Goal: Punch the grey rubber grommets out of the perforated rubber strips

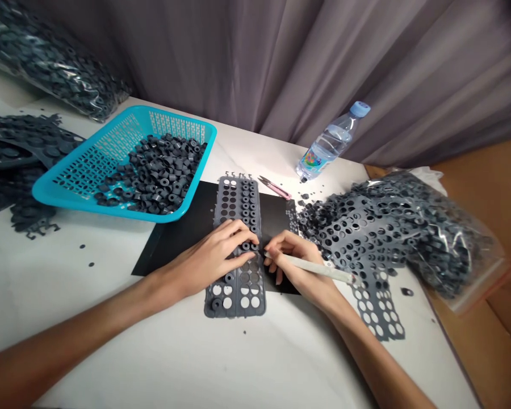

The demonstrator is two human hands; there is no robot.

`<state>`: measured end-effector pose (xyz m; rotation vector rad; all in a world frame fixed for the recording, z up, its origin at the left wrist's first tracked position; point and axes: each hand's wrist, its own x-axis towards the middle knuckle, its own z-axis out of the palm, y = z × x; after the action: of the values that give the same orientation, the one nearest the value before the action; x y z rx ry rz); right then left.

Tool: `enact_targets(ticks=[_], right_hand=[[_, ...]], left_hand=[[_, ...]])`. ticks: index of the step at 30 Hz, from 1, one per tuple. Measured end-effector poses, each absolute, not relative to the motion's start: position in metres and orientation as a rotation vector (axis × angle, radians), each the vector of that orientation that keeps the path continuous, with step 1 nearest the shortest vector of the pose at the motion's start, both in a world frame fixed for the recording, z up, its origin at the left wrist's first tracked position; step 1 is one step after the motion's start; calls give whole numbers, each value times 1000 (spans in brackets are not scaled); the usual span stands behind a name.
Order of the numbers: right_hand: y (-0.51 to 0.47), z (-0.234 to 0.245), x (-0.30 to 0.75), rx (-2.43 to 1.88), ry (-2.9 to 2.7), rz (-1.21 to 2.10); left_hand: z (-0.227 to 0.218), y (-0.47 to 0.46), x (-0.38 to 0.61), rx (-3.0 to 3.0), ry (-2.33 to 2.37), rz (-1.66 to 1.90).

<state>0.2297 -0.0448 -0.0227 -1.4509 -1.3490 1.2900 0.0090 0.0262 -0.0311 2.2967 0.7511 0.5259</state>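
Gray strip (237, 278) — under left hand (213, 250), beside right hand (297, 255) | left: fingers apart | right: clamped on white tool (317, 267)

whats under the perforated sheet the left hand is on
A black mat lies under most of the perforated sheet; white tabletop shows through holes at its near end. What lies beneath its solid parts and the left hand is covered.

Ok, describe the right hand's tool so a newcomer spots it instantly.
Find the black mat on the white table. By its right side, the right hand holds a slim tool, its pale shaft unlike the dark grey sheet nearby.
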Motion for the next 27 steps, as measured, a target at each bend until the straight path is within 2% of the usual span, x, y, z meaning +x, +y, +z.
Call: enact_targets(ticks=[27], right_hand=[[-46,-25,230,-1477,-1418,1244]], left_hand=[[-27,27,13,2395,719,509]])
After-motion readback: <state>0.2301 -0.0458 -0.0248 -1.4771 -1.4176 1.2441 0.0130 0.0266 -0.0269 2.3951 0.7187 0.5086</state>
